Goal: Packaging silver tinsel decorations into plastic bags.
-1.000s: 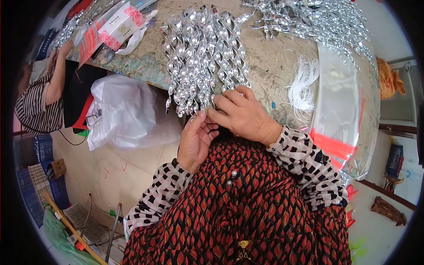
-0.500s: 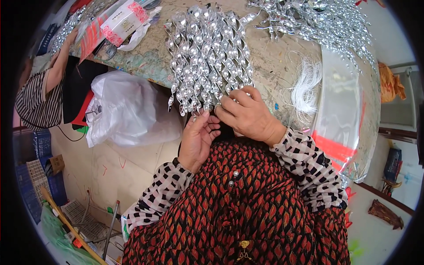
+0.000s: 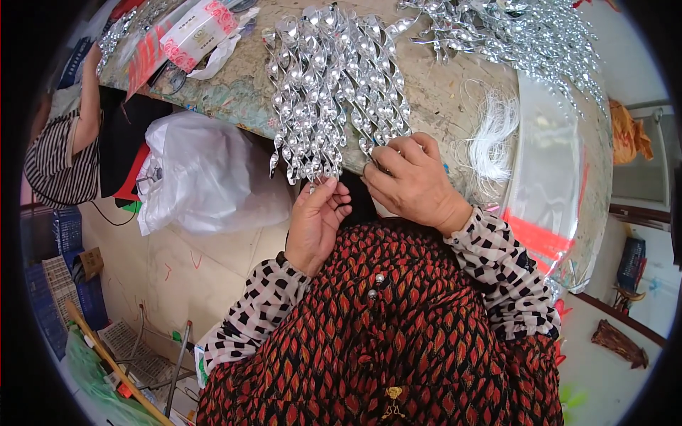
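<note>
While my left hand (image 3: 317,224) and right hand (image 3: 412,181) pinch silver spirals (image 3: 323,92) overhanging the counter (image 3: 440,96), uneven pulling could tangle them.

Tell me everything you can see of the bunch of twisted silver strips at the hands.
The twisted strips are shiny, mirror-like silver spirals, perhaps foil or plastic. They lie side by side on the worn table, with their lower left ends reaching past its near edge. A gap splits the lower part into a wider left group and a narrower right one. The left hand pinches at the left group's tips; the right hand is at the right group's ends, its grip hidden.
</note>
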The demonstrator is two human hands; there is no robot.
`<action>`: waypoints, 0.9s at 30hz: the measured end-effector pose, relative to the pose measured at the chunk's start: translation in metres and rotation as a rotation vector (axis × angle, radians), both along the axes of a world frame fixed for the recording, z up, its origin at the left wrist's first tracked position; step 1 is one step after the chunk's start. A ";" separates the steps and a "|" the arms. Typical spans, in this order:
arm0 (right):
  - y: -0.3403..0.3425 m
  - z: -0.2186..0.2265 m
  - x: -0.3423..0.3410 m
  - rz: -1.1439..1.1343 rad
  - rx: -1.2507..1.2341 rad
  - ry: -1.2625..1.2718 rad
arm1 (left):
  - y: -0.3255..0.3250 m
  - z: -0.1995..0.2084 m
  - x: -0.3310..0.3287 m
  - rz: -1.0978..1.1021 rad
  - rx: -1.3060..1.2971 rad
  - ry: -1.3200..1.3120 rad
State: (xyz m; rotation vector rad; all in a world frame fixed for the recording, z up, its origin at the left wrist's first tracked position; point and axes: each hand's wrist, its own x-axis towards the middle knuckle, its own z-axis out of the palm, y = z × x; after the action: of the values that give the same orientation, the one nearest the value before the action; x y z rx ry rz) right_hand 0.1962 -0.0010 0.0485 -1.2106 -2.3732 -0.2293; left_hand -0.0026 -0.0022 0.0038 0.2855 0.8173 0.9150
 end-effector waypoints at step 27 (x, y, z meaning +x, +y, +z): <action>0.021 0.003 -0.027 -0.143 -0.081 0.107 | 0.002 0.001 0.000 -0.039 -0.046 -0.006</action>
State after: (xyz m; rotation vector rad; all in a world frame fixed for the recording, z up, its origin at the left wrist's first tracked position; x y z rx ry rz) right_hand 0.1695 0.0202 0.0518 -1.3966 -2.2256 -0.1116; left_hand -0.0027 -0.0006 0.0045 0.2579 0.8235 0.8587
